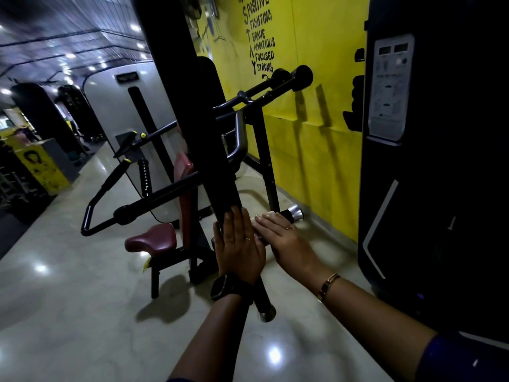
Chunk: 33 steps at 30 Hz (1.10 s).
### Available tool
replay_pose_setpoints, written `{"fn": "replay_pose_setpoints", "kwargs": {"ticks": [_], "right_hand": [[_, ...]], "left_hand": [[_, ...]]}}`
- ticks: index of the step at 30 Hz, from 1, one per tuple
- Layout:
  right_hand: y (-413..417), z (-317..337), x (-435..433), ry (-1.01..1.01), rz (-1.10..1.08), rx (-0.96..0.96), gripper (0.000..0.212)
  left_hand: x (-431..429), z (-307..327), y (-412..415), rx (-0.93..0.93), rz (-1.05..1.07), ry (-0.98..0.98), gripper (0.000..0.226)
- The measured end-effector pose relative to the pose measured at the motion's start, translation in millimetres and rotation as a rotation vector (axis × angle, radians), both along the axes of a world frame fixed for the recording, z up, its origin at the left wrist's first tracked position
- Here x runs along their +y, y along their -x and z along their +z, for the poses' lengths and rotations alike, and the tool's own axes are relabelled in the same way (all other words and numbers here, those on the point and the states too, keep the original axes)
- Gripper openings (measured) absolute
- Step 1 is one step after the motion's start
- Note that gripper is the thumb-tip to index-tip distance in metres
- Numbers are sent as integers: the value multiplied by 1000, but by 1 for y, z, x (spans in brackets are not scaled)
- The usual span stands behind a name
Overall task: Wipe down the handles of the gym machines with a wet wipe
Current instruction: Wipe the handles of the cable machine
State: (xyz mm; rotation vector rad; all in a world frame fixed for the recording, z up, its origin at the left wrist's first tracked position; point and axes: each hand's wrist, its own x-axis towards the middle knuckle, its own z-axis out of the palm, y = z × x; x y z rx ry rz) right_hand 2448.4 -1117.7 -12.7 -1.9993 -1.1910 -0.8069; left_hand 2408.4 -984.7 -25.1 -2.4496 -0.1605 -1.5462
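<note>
Just below frame centre, left hand (239, 245) laid flat against the black lever arm (192, 111) of a gym machine, fingers straight, together, pointing to 12 o'clock; released, grasping nothing. Black watch (224, 288) on that wrist.

Immediately at 3 o'clock of it, right hand (285, 239) draped over a short side handle (284, 215), fingers bent down around a white wet wipe (256, 218), clamping it onto the grip. Wipe bunched between fingers and handle, only small white patches showing near the fingertips and beside the left hand. Gold bracelet (328, 287) on the right wrist, dark blue sleeve (454, 359) further back at 5 o'clock. Chrome cap (295, 213) at the handle's free end, poking out past the fingertips toward 2 o'clock.

Lever arm slanting from 12 o'clock down past the left wrist to a chrome end (267, 315) at 6 o'clock of the hands.

Maroon seat (151, 239) at 9 o'clock of the hands, maroon back pad (182, 168) above it, partly hidden behind the arm. Grey weight-stack cover (110, 106) at 10 o'clock. Yellow wall (316, 150) with black painted words at 1 o'clock. Dark machine housing (440, 188) with a pale instruction placard (391, 86) at 2 to 3 o'clock. Glossy pale floor (68, 299) underneath, spotted with lamp reflections.
</note>
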Motion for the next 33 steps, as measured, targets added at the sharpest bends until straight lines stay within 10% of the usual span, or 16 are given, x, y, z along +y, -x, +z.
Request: {"fn": "replay_pose_setpoints", "kwargs": {"ticks": [20, 27, 33], "right_hand": [[-18, 24, 3, 226, -17, -95, 43], [-52, 8, -34, 204, -153, -407, 46], [-6, 14, 9, -41, -207, 32, 33]], "left_hand": [[1, -4, -16, -175, -48, -69, 76], [-1, -4, -10, -115, -30, -45, 82], [-5, -4, -12, -131, -28, -46, 80]]}}
